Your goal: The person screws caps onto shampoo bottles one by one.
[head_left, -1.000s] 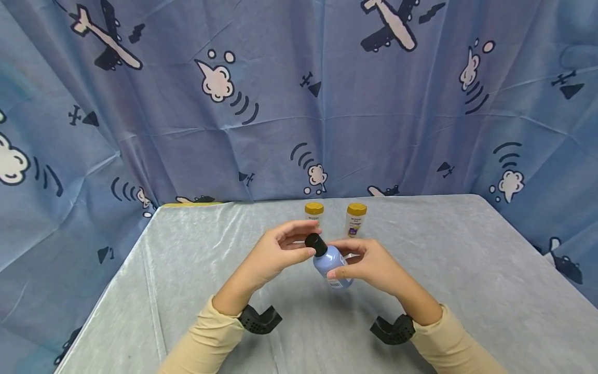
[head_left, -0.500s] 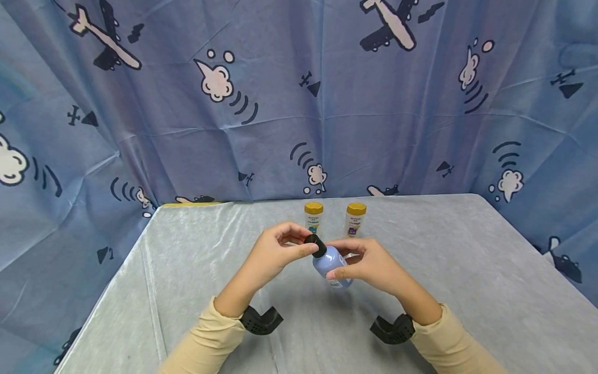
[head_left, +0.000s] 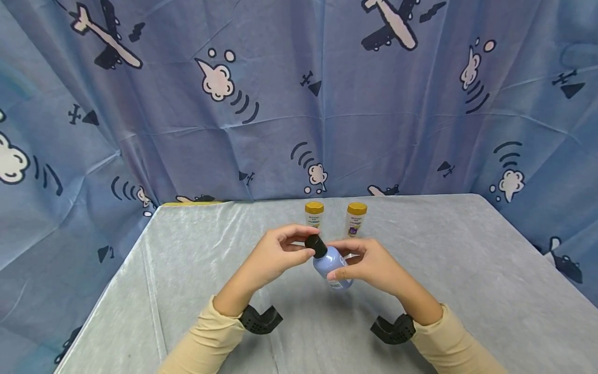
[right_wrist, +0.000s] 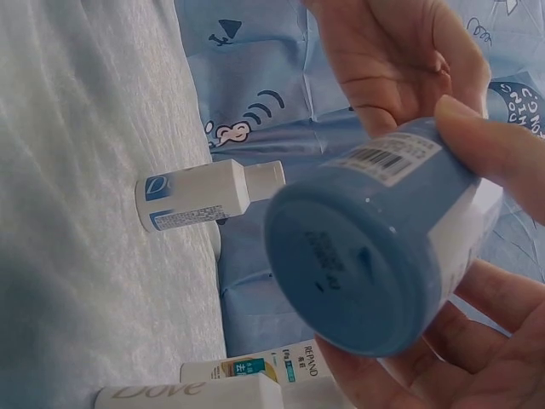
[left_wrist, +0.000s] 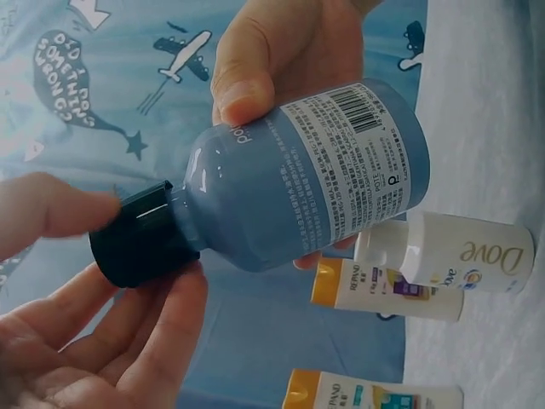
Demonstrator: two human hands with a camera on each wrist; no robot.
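My right hand (head_left: 376, 264) grips a blue bottle (head_left: 329, 263) by its body, tilted with its neck toward the left, above the table. My left hand (head_left: 273, 259) has its thumb and fingers around the bottle's black cap (head_left: 315, 245). In the left wrist view the thumb lies on one side of the cap (left_wrist: 145, 239) and the fingertips on the other, and the cap sits at the neck. A white barcode label (left_wrist: 358, 158) shows on the bottle there. The right wrist view looks onto the bottle's round base (right_wrist: 336, 268).
Two yellow-capped bottles (head_left: 314, 213) (head_left: 356, 218) stand upright behind the hands on the grey cloth-covered table (head_left: 210, 234). The wrist views also show a white Dove bottle (left_wrist: 473, 251) and a white bottle with blue markings (right_wrist: 192, 198). A blue patterned curtain (head_left: 280, 104) hangs behind.
My left fingers closed around the cap and turned half a second ago, then shifted back to about their earlier position. My right hand and the bottle stay nearly still.
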